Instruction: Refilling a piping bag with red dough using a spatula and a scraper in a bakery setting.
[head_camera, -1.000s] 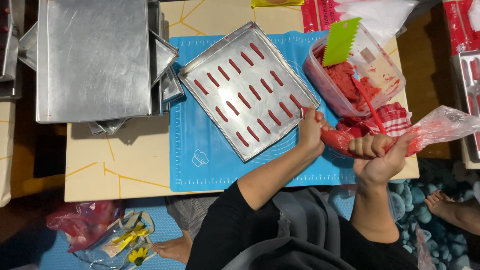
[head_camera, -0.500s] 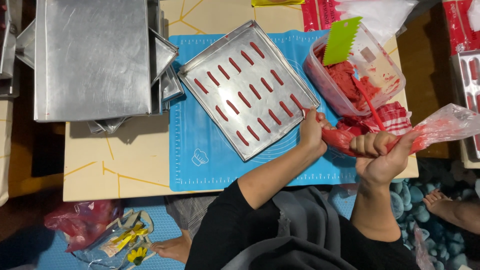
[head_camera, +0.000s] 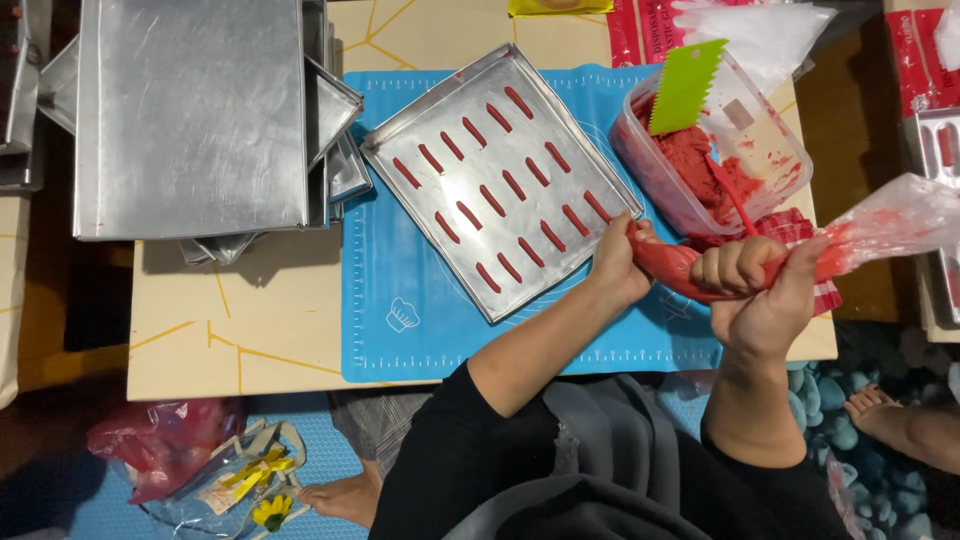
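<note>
At the bench's right edge: both hands work a piping bag (head_camera: 700, 265) full of red paste, its tip sitting at the tray's (head_camera: 400, 150) right rim.
Left hand: left hand (head_camera: 622, 262) cups the bag's nozzle end, fingers curled around it right at the tray's near-right side.
Right hand: right hand (head_camera: 765, 290) is clenched round the bag's middle, fingers wrapped tight over the red bulge; the slack clear tail (head_camera: 895, 215) flares off to the right.
Tray: tilted on the blue mat (head_camera: 400, 310), carrying rows of short red strips (head_camera: 500, 185); room for more is only at the right side.
Risk, squeeze: too hard a clench, I'd say, and the paste blurts out fat, merging with the strip beside it.
Risk, tail: that tail looks loose and untwisted, so pressure could push paste backward and out the open end.
Risk, tip: the nozzle is at the rim, and a wobble of the left hand could lay paste on the mat instead of the metal.
Risk, tray: a nudge from the left wrist might slide the tray and skew the rows.
Risk, tub: the tub (head_camera: 760, 150) of paste with its green scraper (head_camera: 685, 85) sits just beyond the hands; a swinging elbow or bag tail could tip the scraper.
Far left: stacked trays (head_camera: 190, 115), well apart.
</note>
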